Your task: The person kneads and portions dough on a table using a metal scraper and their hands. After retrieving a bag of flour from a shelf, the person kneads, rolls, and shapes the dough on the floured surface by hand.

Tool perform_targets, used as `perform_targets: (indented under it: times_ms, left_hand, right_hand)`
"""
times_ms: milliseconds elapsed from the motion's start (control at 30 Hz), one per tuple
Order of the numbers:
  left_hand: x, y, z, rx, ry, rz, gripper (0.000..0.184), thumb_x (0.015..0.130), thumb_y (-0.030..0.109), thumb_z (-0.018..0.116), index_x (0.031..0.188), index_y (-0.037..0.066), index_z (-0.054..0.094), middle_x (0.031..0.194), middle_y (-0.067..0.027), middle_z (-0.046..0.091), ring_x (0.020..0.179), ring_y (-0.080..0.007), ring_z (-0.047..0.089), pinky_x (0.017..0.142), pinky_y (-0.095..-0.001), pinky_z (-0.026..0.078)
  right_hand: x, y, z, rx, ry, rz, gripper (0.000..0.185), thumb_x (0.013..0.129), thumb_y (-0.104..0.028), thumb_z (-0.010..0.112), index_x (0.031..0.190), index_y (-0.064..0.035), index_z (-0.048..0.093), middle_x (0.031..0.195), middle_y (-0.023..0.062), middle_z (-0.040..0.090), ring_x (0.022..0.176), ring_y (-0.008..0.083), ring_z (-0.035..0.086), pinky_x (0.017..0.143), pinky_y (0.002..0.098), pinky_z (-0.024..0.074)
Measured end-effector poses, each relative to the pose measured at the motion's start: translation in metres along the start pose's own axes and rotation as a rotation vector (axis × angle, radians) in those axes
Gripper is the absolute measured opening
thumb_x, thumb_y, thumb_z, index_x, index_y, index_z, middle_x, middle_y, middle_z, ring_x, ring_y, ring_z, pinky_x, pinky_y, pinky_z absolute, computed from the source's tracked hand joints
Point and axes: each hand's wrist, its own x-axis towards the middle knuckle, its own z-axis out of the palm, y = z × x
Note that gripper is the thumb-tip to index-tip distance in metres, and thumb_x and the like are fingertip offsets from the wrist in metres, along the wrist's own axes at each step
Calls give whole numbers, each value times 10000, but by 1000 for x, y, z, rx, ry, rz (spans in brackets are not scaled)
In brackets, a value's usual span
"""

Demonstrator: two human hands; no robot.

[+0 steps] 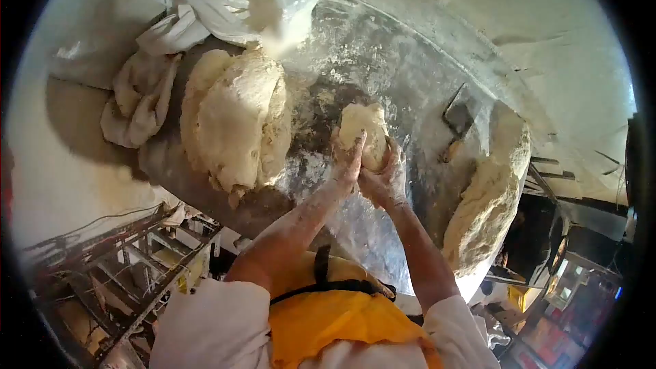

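Note:
Between my two hands is a smaller piece of pale dough on the floury worktop. My left hand wraps its left side, the thumb lying along the dough. From the right and below, my right hand cups the same piece with curved fingers. Flour coats both hands and wrists. To the left rests a large mound of dough, apart from my hands.
A long heap of pale dough or flour lines the right edge. Near it lies a scraper with a dark blade. A white plastic sack and a crumpled cloth sit at upper left. A metal rack stands lower left.

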Motion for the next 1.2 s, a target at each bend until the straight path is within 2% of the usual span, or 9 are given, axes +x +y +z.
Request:
perform_targets:
  times_ms: [133,267,367,500,633,833,1000,1133,1200]
  left_hand:
    - [-29,74,-42,-202,-36,-114,797,917,402,781,1497,16,393,1420,-218,504,1289,-296,530,1068,-412,483]
    - [-41,147,-146,-23,-159,446,592,1027,337,621,1478,-11,461,1435,-160,522,1280,-235,532,1059,-359,474]
    - [-22,197,-234,-124,-135,217,690,1051,434,538,1543,-16,362,1518,-144,452,1372,-260,459,1167,-388,375]
    - [-10,220,-268,260,31,86,758,1047,501,505,1580,-9,329,1614,-153,375,1460,-330,376,1226,-433,294]
    - [-22,204,-264,1528,121,471,728,1026,506,537,1529,-10,437,1643,-185,318,1485,-420,289,1240,-497,241]
    - [-1,173,-258,1604,302,588,906,975,649,539,1644,135,208,1651,-259,254,1504,-409,298,1232,-524,241]
    - [12,177,-258,1461,307,530,951,959,680,547,1631,92,219,1642,-282,242,1468,-498,303,1216,-546,267]
    - [17,181,-253,1482,322,537,957,951,666,574,1630,92,220,1648,-273,232,1468,-495,304,1215,-545,274]
    - [2,199,-243,1472,238,289,964,996,657,513,1660,100,92,1703,-212,139,1565,-406,140,1260,-551,152]
  right_hand:
    - [-19,-58,-4,329,-71,51,1035,720,-312,936,1529,-21,359,1372,213,427,1310,340,480,1054,441,485]
    - [-60,-150,-16,338,-225,-266,1006,772,-255,899,1580,-68,330,1397,217,378,1263,335,507,1020,433,507]
    - [-69,-189,9,666,-412,-312,966,817,-246,853,1608,-113,315,1460,242,373,1328,376,499,986,444,541]
    - [-85,-169,8,5,-223,-615,798,865,-207,807,1555,-138,411,1514,217,415,1344,408,512,1034,480,516]
    - [-112,-69,-16,-46,-349,-307,738,843,-268,820,1478,-79,495,1471,208,495,1332,427,516,1101,485,454]
    - [-175,52,-68,-441,-155,125,893,788,-391,849,1521,-86,441,1524,187,462,1448,399,365,1204,491,308]
    - [-212,99,-72,-718,-202,194,1034,795,-361,852,1622,-121,279,1670,179,254,1525,387,254,1228,531,253]
    - [-210,100,-66,-661,-185,242,1010,783,-341,861,1609,-136,317,1688,167,226,1546,378,223,1248,529,228]
    - [-209,104,-68,-654,-175,216,986,800,-343,848,1608,-138,320,1687,160,235,1548,375,226,1237,569,230]
